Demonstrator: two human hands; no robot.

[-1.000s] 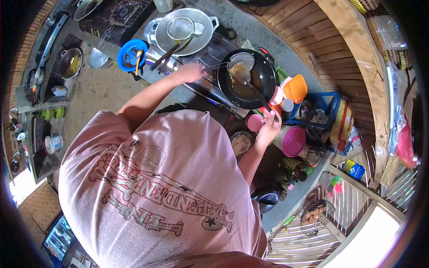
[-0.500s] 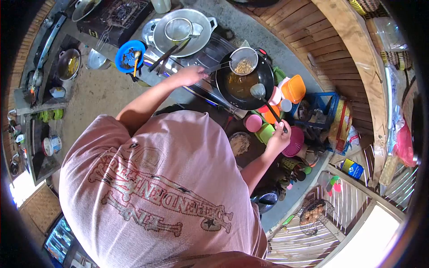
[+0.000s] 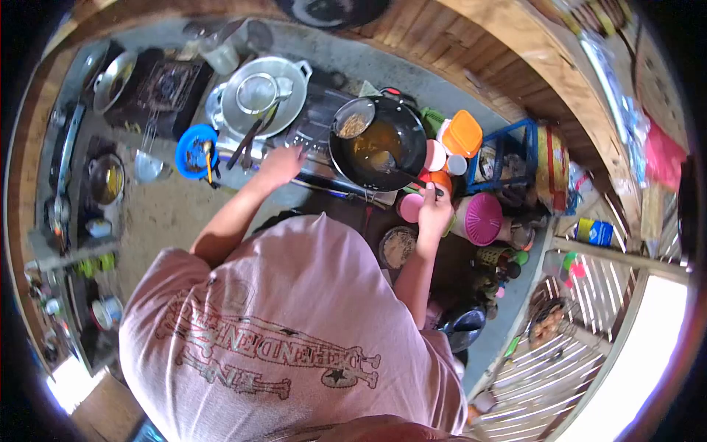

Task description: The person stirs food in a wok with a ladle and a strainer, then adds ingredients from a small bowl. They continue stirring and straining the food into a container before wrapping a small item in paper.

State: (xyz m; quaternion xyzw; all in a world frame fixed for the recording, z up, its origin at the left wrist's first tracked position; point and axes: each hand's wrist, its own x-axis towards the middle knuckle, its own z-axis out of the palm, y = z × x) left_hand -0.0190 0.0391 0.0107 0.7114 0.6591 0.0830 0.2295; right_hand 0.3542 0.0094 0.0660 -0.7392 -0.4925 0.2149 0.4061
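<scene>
My left hand is closed at the handle end of a mesh strainer, with small brown fried bits in its bowl. The strainer sits over the left rim of a black wok. Yellowish-brown oil lies in the wok's bottom. My right hand grips the dark handle of a spatula, whose head dips into the oil at the near side. The thin strainer handle is hard to make out close to my fingers.
Left of the wok stands a large aluminium pot with another strainer on it. A blue bowl is beside it. To the right are orange containers, a pink basket and a blue crate. A bowl of flour-like powder stands nearer me.
The spatula's head has gone from the wok's right side into the oil. The strainer has shifted toward the wok's left rim, with my left hand drawn back. The camera view has turned.
</scene>
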